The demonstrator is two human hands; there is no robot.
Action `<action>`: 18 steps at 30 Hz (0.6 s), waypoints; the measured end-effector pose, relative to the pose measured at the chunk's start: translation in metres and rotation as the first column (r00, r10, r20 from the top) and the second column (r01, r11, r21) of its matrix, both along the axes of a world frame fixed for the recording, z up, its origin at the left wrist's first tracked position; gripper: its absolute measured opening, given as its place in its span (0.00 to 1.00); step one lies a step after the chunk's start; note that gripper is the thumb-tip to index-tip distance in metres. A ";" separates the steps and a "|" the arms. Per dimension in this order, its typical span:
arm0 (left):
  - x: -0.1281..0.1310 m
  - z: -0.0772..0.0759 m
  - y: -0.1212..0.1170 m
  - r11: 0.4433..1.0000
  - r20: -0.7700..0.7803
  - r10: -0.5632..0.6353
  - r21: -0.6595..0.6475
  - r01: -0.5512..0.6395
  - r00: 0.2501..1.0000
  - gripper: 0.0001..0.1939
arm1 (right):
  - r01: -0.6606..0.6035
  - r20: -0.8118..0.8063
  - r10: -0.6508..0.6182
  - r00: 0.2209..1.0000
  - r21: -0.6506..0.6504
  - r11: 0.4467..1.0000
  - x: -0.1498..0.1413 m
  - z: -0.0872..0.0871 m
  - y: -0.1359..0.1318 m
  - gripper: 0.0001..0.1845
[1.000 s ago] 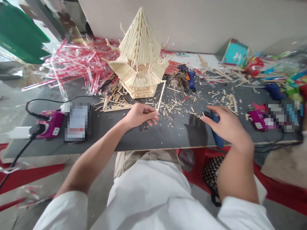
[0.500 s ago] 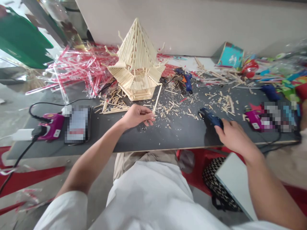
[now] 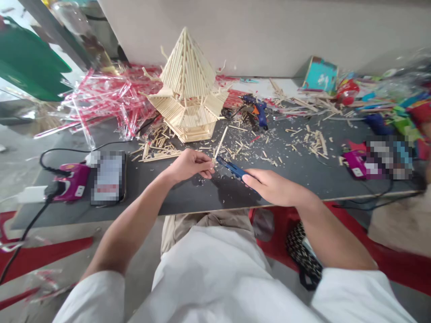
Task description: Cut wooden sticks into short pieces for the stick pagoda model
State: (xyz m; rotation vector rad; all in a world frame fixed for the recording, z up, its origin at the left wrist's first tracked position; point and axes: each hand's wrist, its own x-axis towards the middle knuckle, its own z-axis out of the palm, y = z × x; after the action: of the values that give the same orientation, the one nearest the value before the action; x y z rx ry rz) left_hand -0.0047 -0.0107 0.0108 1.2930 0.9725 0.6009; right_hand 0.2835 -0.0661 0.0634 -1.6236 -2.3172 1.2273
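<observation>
My left hand (image 3: 193, 166) is closed, with a thin pale wooden stick (image 3: 221, 142) pinched between thumb and fingers, its free end slanting up and away. My right hand (image 3: 269, 185) is wrapped round blue-handled pliers (image 3: 235, 170). Their dark tip is beside the lower part of the stick, close to my left fingertips; whether it touches the stick I cannot tell. Behind my hands stands a small pavilion model (image 3: 188, 89) built of such sticks, with a pointed roof and flared lower eaves.
Stick offcuts (image 3: 158, 141) litter the dark table (image 3: 188, 197). A blue glue gun (image 3: 261, 114) lies right of the model. Red-and-clear wrappers (image 3: 111, 98) heap at the back left. A phone (image 3: 108, 177) and purple power socket (image 3: 71, 181) are left; another purple socket (image 3: 358, 163) is right.
My right hand has brought the pliers leftward across the table to the stick, after shifting its hold on them. My left hand keeps its pinch on the stick, almost in place.
</observation>
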 end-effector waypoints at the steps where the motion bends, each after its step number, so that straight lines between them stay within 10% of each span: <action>1: 0.000 0.001 0.000 1.000 -0.007 0.003 0.000 -0.003 1.000 0.20 | 0.003 0.005 -0.003 1.000 -0.009 1.000 -0.005 0.001 0.002 0.26; 18: 0.001 0.005 -0.003 0.996 -0.148 0.040 0.090 -0.026 0.988 0.08 | -0.008 0.175 -0.001 0.984 0.050 0.999 -0.040 -0.008 0.011 0.29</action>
State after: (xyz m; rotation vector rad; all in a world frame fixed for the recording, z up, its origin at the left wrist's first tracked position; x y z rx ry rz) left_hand -0.0033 -0.0135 0.0161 1.4187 1.1026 0.5838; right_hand 0.2433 -0.0546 0.0549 -1.7782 -2.4306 1.0564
